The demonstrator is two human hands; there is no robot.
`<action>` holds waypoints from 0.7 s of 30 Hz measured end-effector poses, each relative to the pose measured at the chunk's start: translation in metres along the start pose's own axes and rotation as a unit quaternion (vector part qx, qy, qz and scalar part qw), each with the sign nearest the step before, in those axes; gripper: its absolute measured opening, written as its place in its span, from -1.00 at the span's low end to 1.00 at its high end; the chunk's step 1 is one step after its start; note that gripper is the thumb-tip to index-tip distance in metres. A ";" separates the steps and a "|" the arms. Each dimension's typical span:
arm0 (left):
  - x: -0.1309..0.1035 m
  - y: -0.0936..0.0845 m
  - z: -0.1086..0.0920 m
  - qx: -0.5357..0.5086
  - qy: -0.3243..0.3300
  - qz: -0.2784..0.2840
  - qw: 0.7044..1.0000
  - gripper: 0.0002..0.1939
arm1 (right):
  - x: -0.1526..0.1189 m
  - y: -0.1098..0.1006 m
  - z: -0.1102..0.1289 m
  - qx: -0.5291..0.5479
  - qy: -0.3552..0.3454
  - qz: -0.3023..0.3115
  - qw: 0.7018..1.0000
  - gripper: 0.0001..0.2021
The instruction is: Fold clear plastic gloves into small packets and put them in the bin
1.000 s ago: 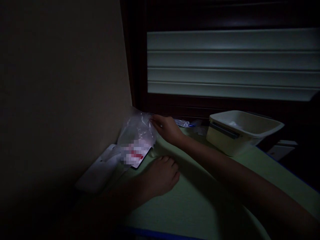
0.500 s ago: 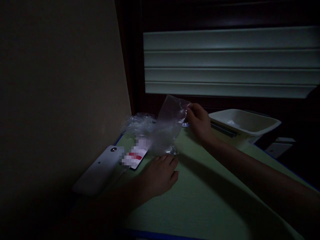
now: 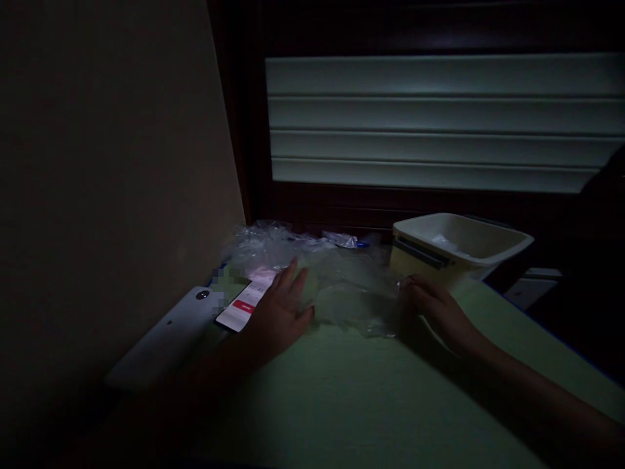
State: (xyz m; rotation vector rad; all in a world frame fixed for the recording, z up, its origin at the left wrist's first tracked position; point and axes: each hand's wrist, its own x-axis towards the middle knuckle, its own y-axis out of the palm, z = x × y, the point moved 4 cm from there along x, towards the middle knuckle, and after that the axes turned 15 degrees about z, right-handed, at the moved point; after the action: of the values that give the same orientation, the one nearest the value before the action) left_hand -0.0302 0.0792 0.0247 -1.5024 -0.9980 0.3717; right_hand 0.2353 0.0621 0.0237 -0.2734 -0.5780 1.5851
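A clear plastic bag (image 3: 359, 293), blurred by motion, lies low over the green table (image 3: 351, 397). My right hand (image 3: 434, 309) pinches its right end. My left hand (image 3: 280, 309) is at the bag's left side with its fingers spread, holding nothing. Just left of that hand lies a phone (image 3: 241, 312) with a lit screen and a red button. More crumpled clear bags (image 3: 268, 244) are heaped at the table's back left, behind the phone.
A cream bin (image 3: 424, 260) with a dark handle stands at the back right, some clear plastic inside it. A long white device (image 3: 168, 335) lies along the left wall. Behind the table is a slatted panel (image 3: 420, 120).
My right hand has come down and to the right, bringing the bag from upright to low over the table. My left hand has shifted left and its fingers have spread. The view has turned slightly.
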 end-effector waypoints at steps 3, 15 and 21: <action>0.003 -0.004 0.016 -0.027 -0.032 -0.040 0.998 -0.44 | -0.002 -0.005 -0.004 -0.087 0.024 0.060 0.994 -0.73; 0.010 -0.013 0.027 -0.203 -0.058 -0.120 0.970 -0.69 | -0.027 -0.006 0.002 -0.334 0.126 0.191 0.914 -0.76; 0.006 -0.011 0.003 -0.216 -0.034 -0.060 0.974 -0.75 | -0.028 0.001 0.018 -0.291 0.058 0.187 0.937 -0.74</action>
State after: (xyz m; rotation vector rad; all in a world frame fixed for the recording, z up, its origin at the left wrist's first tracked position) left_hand -0.0332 0.0850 0.0360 -1.8143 -1.2749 0.1218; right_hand 0.2287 0.0309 0.0338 -0.9643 -0.9374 1.7111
